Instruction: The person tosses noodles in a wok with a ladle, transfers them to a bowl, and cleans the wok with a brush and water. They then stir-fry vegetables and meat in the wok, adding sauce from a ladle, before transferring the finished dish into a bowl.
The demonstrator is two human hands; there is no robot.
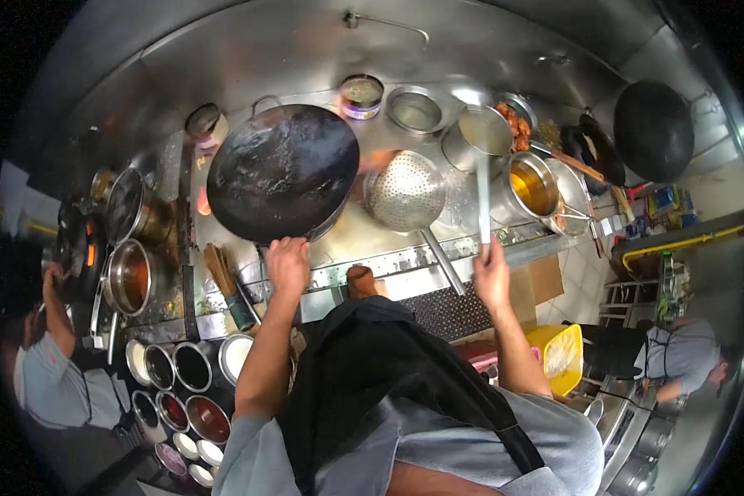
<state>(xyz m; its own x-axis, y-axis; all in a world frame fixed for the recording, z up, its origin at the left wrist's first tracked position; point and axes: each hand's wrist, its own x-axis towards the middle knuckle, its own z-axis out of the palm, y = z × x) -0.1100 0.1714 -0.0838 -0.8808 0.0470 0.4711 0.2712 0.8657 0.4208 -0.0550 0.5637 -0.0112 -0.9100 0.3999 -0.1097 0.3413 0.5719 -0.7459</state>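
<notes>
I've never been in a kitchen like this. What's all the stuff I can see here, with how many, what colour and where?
Large wok: one, black, on the stove
Wall wok: one, black, far right
Strainer: one, silver, right of large wok
Ladle: one, silver, right of strainer
Oil pot: one, silver, yellow liquid, right
Sauce pot: one, silver, orange-brown contents, left
Tins: at least two, one purple-labelled, back
Brush: one, tan, below large wok
Containers: about eleven, mixed colours, lower left
Bin: one, yellow, lower right
Other people: two, grey tops, far left and right
Smaller clutter: too blurred to count
Apron: one, black, bottom centre
Hands: two, left at large wok, right holding ladle
</notes>
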